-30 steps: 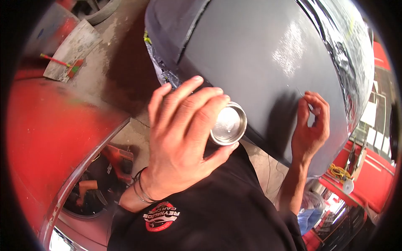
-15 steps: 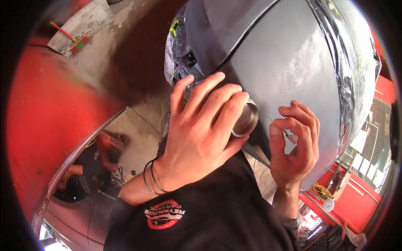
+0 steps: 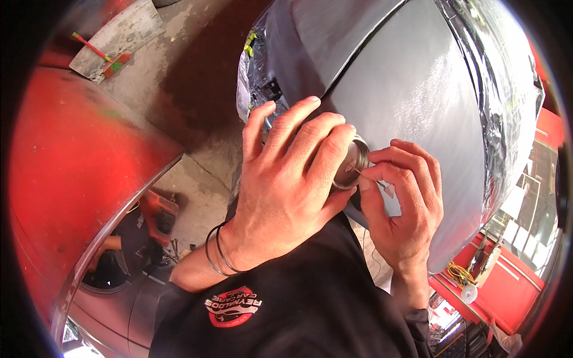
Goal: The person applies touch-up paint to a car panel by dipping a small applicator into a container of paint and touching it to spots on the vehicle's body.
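Observation:
My left hand [image 3: 292,155], with two thin dark bands at the wrist, is closed around a small round metal tin [image 3: 359,156]. The tin's mouth faces me; its inside looks dark grey, and my fingers cover most of its outside. Between thumb and fingertips my right hand [image 3: 409,200] pinches a thin stick [image 3: 389,190] with a pale, pointed end. The stick's other end is inside the tin's mouth. Both hands are held in front of a matte grey car body panel [image 3: 412,77].
Clear plastic sheeting [image 3: 498,113] covers the grey car's edges. To the left stands a red car panel [image 3: 89,143], and a broom [image 3: 113,64] lies beyond it. A red cabinet [image 3: 507,286] with a yellow cord [image 3: 458,273] is at the right. Another person's arm [image 3: 110,243] shows at lower left.
My right hand has moved left to the tin, bringing the stick's thin end into the tin's mouth. My left hand has stayed nearly still, holding the tin.

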Tool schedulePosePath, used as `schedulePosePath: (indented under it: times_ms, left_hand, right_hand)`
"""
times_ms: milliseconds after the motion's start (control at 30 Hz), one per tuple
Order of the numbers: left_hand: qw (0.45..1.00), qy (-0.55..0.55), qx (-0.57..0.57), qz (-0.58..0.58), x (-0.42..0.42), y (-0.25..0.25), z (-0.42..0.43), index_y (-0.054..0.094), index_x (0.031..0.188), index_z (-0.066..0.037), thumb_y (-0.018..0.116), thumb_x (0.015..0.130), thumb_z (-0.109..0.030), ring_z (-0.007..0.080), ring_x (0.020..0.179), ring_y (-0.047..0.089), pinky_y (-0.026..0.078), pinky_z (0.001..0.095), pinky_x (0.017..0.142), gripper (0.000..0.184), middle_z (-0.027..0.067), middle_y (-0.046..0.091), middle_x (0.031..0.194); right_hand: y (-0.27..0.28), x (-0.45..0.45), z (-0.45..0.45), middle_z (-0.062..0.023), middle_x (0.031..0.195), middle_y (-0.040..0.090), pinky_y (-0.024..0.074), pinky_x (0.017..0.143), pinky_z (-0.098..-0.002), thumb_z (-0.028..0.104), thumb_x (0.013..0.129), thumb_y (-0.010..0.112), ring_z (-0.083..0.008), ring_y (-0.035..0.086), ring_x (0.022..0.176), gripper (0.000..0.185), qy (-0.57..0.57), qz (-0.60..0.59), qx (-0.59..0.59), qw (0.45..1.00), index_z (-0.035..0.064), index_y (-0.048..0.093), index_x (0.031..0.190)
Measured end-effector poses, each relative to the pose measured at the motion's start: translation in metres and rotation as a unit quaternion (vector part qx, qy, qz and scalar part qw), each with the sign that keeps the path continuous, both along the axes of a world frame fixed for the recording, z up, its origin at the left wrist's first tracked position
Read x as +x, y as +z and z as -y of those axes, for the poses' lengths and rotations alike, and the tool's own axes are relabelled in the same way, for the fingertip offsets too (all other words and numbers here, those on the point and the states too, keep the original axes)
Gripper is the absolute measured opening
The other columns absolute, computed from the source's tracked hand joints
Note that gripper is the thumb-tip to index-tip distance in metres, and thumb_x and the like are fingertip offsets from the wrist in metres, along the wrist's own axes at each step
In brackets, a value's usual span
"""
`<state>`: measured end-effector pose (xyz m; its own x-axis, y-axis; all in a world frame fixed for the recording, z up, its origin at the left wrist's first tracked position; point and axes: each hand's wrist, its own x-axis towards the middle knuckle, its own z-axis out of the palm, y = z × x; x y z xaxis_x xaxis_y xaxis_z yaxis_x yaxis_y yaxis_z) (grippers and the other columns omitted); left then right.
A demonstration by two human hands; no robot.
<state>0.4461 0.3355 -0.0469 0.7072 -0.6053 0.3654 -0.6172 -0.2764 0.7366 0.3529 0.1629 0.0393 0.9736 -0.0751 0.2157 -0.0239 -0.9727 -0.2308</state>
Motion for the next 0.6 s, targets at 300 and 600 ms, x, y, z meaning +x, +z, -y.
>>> schedulePosePath:
  times_ms: [300, 600]
  left_hand:
    - [1.000, -0.003, -0.002, -0.024, -0.004, -0.005, -0.005, 0.072, 0.148, -0.011, 0.103, 0.074, -0.023, 0.0346, 0.150, 0.063, 0.037, 0.0621, 0.129, 0.081, 0.0078, 0.073, 0.150]
    - [0.999, -0.015, 0.002, -0.037, -0.007, -0.003, -0.024, 0.071, 0.150, -0.009, 0.103, 0.075, -0.024, 0.0367, 0.151, 0.063, 0.036, 0.0637, 0.130, 0.082, 0.0098, 0.074, 0.152]
  right_hand:
    - [-0.012, -0.012, 0.027, -0.0110, 0.115, 0.084, 0.0597, 0.080, -0.0346, -0.004, 0.096, 0.085, -0.0244, 0.079, 0.105, 0.018, -0.128, 0.050, 0.048, 0.989, 0.0054, 0.079, 0.111]
    - [-0.039, 0.003, 0.040, -0.0098, 0.116, 0.084, 0.0626, 0.086, -0.0362, -0.003, 0.098, 0.086, -0.0226, 0.079, 0.101, 0.017, -0.140, 0.089, 0.057, 0.984, 0.0050, 0.080, 0.112]
